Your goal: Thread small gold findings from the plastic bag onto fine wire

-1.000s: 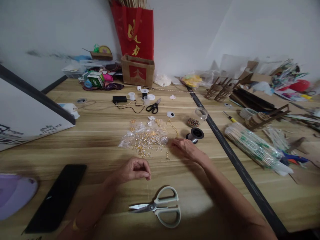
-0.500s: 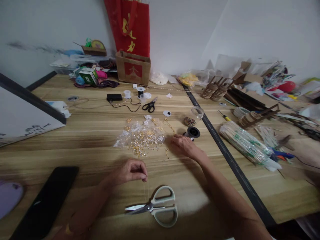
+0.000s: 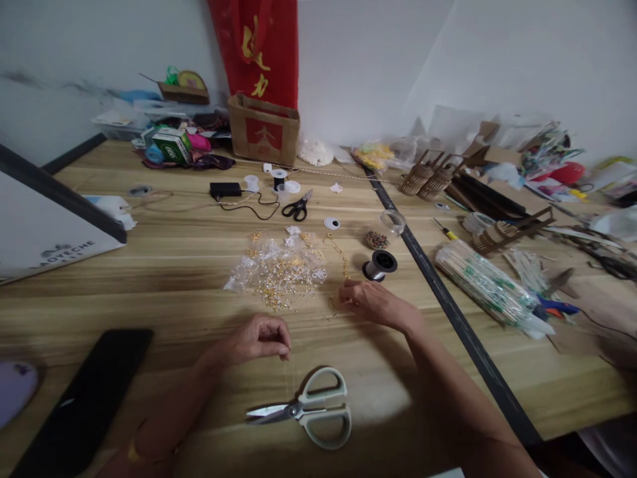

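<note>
My left hand (image 3: pixel 261 338) is closed in a pinch on a fine thread (image 3: pixel 286 380), whose ends hang above the scissors (image 3: pixel 324 408). These have pale handles and lie with blades pointing left. My right hand (image 3: pixel 365 300) is low over the table with its fingertips together, beside a small gold chain piece (image 3: pixel 332 304). What it pinches, if anything, is hidden. Beyond it lie a longer gold chain (image 3: pixel 339 252) and a spool of thin wire (image 3: pixel 379 265). Gold and clear beads (image 3: pixel 283 282) are spread left of that hand, in front of small plastic bags (image 3: pixel 271 255).
A jar of mixed beads (image 3: pixel 378 239) and black-handled scissors (image 3: pixel 297 209) lie farther back. A black phone (image 3: pixel 84 398) is at left. Wrapped sticks (image 3: pixel 490 285) and small baskets (image 3: pixel 428 176) fill the right side, past a dark strip (image 3: pixel 448 305). A paper bag (image 3: pixel 263 129) stands at the back.
My right hand has drawn back from beside the wire spool toward the small gold chain piece, baring the spool. My left hand keeps its pinch on the thread. The view has shifted slightly.
</note>
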A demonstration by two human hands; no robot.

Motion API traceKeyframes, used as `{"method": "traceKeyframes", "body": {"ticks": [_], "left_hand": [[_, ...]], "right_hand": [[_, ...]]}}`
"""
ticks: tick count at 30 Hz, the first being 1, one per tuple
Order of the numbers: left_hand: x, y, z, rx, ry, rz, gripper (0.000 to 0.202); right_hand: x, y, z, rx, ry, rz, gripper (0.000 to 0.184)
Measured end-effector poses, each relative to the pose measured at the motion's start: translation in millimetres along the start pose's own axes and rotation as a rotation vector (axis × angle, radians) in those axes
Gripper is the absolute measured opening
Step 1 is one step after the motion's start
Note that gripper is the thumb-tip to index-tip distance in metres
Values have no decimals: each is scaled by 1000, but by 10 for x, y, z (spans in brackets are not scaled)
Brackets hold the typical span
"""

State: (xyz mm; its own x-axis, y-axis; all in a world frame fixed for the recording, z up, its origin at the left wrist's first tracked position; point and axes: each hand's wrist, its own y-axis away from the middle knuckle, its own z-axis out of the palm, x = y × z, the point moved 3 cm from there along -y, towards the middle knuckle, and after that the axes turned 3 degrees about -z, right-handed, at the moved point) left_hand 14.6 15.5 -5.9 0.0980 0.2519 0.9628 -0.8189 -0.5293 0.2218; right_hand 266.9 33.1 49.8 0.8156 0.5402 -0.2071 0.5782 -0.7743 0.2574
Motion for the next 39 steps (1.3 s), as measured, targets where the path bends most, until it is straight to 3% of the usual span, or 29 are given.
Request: {"method": "traceKeyframes", "body": {"ticks": [11, 26, 29, 33, 35, 39], "left_hand": [[27, 11, 8, -27, -20, -8, 27], [66, 28, -19, -39, -15, -22, 31], [97, 52, -10, -54, -15, -37, 30], [120, 80, 7, -101, -12, -38, 29], [112, 92, 10, -121, -9, -38, 28], [86, 113, 11, -158, -9, -55, 28]], "right_hand": [[-170, -45, 156, -67, 36, -11, 10], [-314, 92, 67, -65, 21, -16, 16], [-146, 210, -44, 78, 10, 5, 18], [307, 364, -254, 372, 181, 145, 39], [547, 391, -288, 386, 216, 204, 52], [850, 370, -269, 247, 154, 207, 62]]}}
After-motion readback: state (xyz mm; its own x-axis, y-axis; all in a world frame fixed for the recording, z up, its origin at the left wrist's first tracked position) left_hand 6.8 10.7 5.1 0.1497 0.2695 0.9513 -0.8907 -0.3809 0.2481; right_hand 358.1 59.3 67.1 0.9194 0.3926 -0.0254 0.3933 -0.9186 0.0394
